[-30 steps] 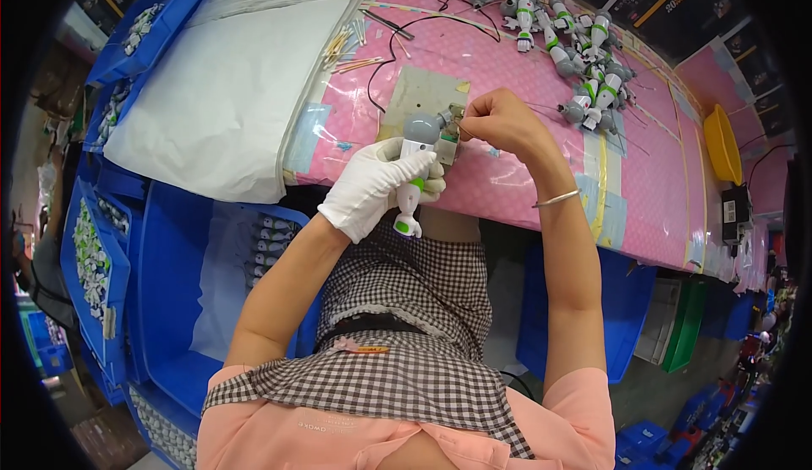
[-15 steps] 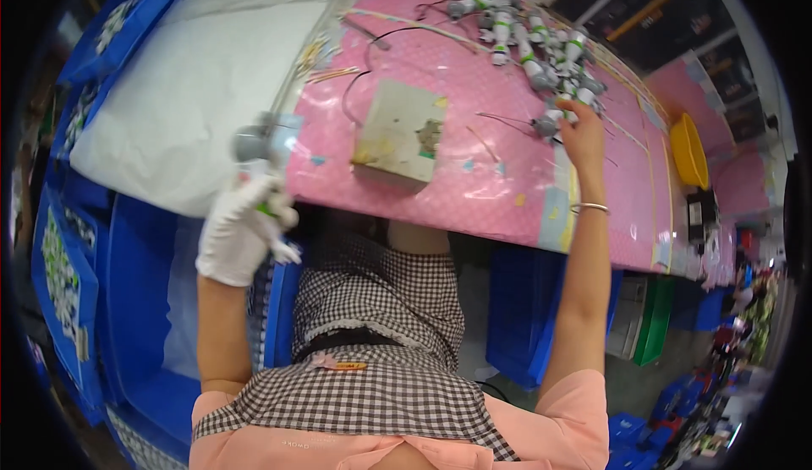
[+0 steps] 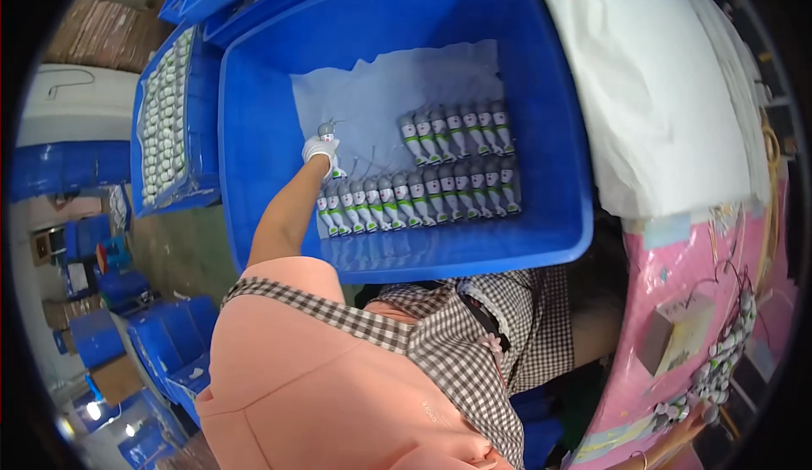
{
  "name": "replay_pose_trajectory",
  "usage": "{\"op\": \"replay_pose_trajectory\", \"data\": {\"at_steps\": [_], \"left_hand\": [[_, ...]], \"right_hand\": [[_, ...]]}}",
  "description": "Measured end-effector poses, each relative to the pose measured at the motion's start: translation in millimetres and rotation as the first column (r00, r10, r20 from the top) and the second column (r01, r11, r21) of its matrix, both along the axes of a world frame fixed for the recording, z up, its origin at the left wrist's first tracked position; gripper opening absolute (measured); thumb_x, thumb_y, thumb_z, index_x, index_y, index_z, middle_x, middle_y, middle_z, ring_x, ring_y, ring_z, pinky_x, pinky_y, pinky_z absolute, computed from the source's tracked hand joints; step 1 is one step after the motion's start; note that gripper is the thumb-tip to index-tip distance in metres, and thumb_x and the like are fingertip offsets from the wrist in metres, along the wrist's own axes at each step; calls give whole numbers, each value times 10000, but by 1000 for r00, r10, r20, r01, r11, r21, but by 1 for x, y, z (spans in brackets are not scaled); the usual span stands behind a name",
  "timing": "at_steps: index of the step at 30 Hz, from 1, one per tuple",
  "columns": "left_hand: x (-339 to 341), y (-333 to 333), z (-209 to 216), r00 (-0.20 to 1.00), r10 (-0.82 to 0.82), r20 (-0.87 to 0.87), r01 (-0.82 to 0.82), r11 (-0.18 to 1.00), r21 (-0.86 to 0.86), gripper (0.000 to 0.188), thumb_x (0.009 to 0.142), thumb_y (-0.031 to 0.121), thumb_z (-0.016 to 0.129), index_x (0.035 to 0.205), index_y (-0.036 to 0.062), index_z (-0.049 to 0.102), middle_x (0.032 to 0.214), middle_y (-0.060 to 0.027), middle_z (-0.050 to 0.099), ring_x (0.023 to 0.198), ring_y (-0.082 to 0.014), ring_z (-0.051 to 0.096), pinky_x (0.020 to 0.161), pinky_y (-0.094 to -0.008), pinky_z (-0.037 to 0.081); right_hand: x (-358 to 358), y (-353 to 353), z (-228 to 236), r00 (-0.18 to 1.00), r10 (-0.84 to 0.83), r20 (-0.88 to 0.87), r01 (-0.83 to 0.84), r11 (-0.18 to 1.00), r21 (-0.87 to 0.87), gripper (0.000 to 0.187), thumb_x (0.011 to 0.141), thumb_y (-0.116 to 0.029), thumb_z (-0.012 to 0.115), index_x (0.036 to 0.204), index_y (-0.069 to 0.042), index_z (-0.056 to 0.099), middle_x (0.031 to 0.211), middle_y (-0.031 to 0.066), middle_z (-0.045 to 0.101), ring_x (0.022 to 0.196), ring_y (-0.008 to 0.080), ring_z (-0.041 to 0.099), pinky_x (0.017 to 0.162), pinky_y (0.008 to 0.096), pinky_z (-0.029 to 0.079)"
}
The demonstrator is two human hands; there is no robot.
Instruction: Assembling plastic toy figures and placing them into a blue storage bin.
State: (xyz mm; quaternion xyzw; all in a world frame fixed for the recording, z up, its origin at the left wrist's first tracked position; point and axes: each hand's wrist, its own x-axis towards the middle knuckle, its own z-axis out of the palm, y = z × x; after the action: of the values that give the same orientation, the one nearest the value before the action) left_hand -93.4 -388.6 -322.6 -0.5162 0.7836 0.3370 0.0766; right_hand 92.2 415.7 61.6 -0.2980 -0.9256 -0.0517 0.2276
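Note:
Inside a large blue bin (image 3: 568,216) at the top, my left hand (image 3: 320,148), in a white glove, is closed on a toy figure (image 3: 327,131) with a grey top and a white and green body. The figure is upright in the view, just above a lined-up row of like toy figures (image 3: 416,201). A second, shorter row of toy figures (image 3: 457,135) lies behind it on a white liner (image 3: 364,90). Far off at the lower right, my bare right hand (image 3: 687,428) reaches onto the pink table, its fingers closed round a toy figure (image 3: 709,414) beside the pile; its fingertips are partly hidden.
The pink table (image 3: 626,385) carries a pale box (image 3: 677,333) and a heap of toy figures (image 3: 726,352). A white padded sheet (image 3: 651,90) hangs beside the bin. Left of it stands a blue crate (image 3: 203,140) full of packed figures. More blue bins (image 3: 173,335) stand lower left.
My view has swung left from the table to the blue bin. The left hand has carried its toy figure from the table edge into the bin. The right hand stays by the pile.

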Motion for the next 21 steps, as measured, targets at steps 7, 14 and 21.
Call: {"op": "replay_pose_trajectory", "data": {"at_steps": [7, 14, 21], "left_hand": [[1, -15, -19, 943, -74, 325, 164, 951, -261, 434, 681, 262, 791, 1025, 47, 637, 1061, -186, 633, 963, -340, 626, 794, -406, 518], [20, -20, -22, 958, -83, 276, 183, 914, -362, 351, 727, 220, 742, 1000, 53, 596, 1003, -198, 634, 929, -323, 630, 741, -418, 527], [-20, 132, 44, 724, -335, -604, 366, 928, -76, 237, 804, 147, 591, 1021, 56, 617, 934, -128, 643, 866, -269, 613, 794, -360, 482]], "right_hand": [[31, 96, -2, 763, -112, -637, -359, 745, -562, 303, 866, -293, 586, 1128, -171, 496, 912, 52, 560, 795, 220, 546, 718, 318, 472], [-7, 25, 25, 882, -111, -458, -85, 918, -387, 379, 750, -102, 698, 1060, -62, 484, 895, 67, 529, 716, 179, 507, 628, 321, 453], [-58, -114, 39, 706, 102, -701, -538, 721, -437, 309, 758, -157, 726, 961, 17, 570, 767, 87, 552, 661, 171, 518, 573, 336, 432]]}}
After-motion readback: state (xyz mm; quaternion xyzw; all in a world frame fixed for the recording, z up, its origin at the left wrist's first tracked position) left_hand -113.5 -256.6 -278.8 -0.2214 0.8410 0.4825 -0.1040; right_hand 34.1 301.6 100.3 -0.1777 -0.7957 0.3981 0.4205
